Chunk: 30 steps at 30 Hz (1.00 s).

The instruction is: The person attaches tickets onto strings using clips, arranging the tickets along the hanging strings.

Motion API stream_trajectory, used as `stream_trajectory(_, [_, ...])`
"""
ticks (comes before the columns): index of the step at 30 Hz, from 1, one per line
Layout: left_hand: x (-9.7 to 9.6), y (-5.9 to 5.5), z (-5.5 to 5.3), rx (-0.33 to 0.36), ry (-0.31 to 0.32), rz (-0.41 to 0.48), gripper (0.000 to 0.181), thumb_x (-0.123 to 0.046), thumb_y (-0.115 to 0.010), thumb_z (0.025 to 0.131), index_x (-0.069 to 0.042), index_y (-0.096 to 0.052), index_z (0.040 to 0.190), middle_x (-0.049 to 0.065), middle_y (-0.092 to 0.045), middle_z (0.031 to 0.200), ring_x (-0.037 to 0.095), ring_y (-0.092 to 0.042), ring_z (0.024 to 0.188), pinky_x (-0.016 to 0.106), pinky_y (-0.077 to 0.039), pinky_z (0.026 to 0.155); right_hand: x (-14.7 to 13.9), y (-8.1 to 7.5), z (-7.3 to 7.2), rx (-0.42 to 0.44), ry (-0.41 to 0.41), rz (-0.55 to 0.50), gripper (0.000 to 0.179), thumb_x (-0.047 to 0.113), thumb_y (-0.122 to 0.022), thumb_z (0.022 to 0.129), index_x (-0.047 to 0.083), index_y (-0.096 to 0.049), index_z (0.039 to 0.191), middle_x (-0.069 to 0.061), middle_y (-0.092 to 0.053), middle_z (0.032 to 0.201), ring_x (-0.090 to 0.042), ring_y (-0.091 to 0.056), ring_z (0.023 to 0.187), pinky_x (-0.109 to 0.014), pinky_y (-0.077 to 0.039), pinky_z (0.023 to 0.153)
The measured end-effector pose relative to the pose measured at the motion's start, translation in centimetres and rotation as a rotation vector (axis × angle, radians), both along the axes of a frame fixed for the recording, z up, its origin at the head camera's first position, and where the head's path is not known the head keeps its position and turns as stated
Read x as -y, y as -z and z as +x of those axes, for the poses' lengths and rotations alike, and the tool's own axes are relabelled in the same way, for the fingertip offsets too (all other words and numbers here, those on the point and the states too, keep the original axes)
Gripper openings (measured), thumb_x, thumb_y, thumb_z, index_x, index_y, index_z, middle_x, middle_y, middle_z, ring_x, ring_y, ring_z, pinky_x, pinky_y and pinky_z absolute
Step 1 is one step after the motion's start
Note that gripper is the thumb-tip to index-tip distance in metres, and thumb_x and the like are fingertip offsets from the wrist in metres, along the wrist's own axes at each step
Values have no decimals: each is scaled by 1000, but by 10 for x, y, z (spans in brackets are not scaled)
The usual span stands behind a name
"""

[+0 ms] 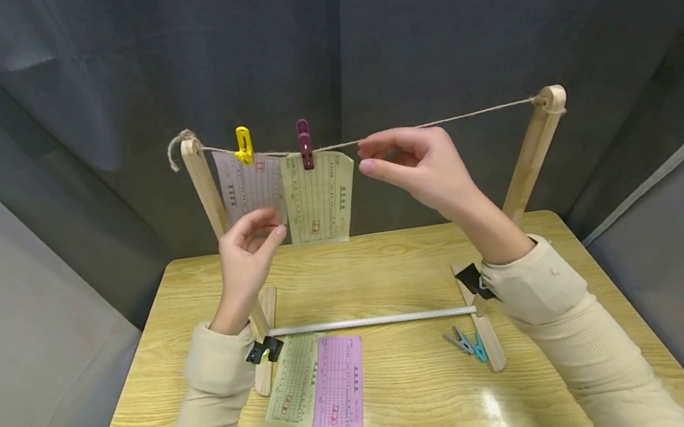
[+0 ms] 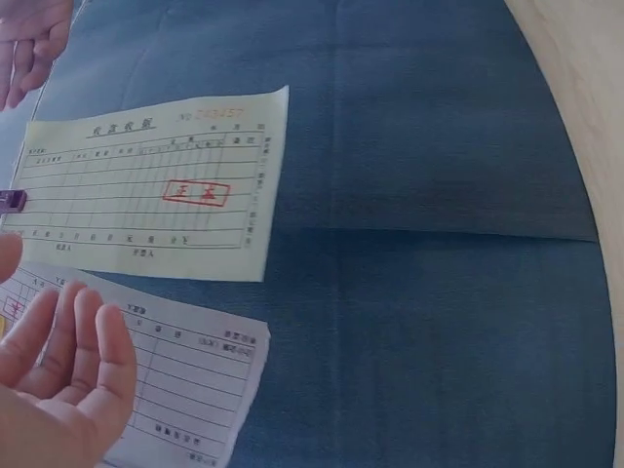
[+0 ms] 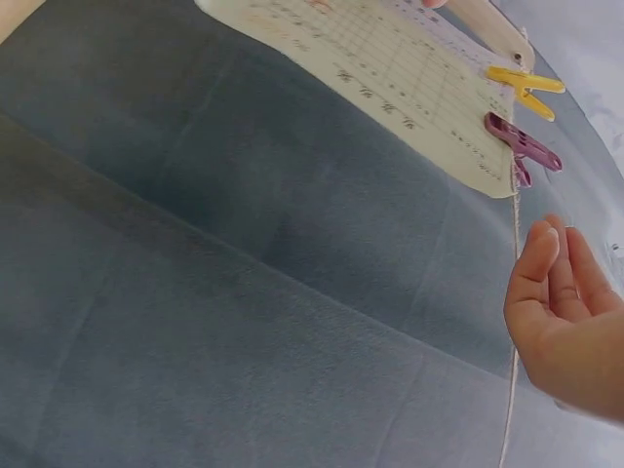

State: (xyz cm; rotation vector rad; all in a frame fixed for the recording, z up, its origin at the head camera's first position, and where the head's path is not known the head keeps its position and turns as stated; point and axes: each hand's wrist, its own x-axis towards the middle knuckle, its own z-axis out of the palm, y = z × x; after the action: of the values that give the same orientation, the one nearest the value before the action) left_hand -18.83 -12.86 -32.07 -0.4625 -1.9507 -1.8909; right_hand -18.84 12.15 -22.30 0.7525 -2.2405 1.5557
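The right hand (image 1: 416, 160) holds nothing, its thumb and index finger curved toward each other with a small gap between the tips. Just beside those tips, on the side toward the other hand, hangs a pale yellow-green printed paper slip (image 1: 319, 198), pinned to a thin beige twine line (image 1: 478, 112) by a dark purple plastic clothespin (image 1: 305, 144). The left hand (image 1: 250, 251) is empty too, thumb and loosely bent fingers apart, in front of a pale lilac printed paper slip (image 1: 250, 182); whether it brushes that paper is hard to tell. Above this hand a yellow plastic clothespin (image 1: 244, 145) fastens the lilac slip to the line.

Below the left hand, a green printed paper slip (image 1: 295, 378) and a bright pink-purple printed paper slip (image 1: 339, 387) overlap on the yellow wood-grain table (image 1: 399, 256). Below the right hand lie a grey plastic clothespin (image 1: 458, 342) and a blue plastic clothespin (image 1: 478, 348).
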Motion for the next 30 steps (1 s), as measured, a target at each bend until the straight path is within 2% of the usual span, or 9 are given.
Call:
stream_trajectory(5, [8,10,6,-4,33,-93,27,7,-61,81,15,-56,106,26,-60,95,15,-57,82,23,-48,72,-12,15,4,36,-16,-5,25,8,-68,81,-4,-65,102,-13,-66,97,-12,-62,78,-21,-49,65])
stream_trajectory(10, [13,20,16,-52,59,-190,26,11,-61,79,13,-58,104,27,-60,92,11,-57,81,20,-47,69,-22,31,11,86,-5,36,26,12,-68,82,-2,-65,104,-14,-66,100,-13,-63,78,-21,-48,64])
stream_trajectory(13, [13,21,24,-77,94,-218,27,15,-61,77,16,-57,103,29,-60,90,10,-56,80,21,-47,68,-28,42,13,104,1,52,27,13,-68,82,-1,-65,105,-15,-65,101,-14,-62,76,-22,-48,62])
stream_trajectory(17, [13,20,34,-69,136,-276,27,16,-61,76,18,-56,102,28,-60,90,23,-58,80,24,-48,68,-33,54,15,131,1,63,27,13,-68,82,-1,-65,105,-15,-65,101,-14,-62,73,-22,-48,60])
stream_trajectory(21, [14,24,39,-37,163,-337,28,14,-63,76,16,-56,103,25,-61,91,38,-56,82,28,-50,68,-37,65,17,142,10,72,25,10,-68,82,-1,-65,104,-16,-65,99,-14,-62,74,-22,-48,60])
stream_trajectory(30, [19,34,42,-15,169,-387,29,11,-66,75,15,-57,103,25,-61,90,41,-56,82,35,-51,66,-45,89,22,144,19,108,22,6,-67,81,-3,-66,101,-14,-66,93,-8,-58,79,-21,-47,64])
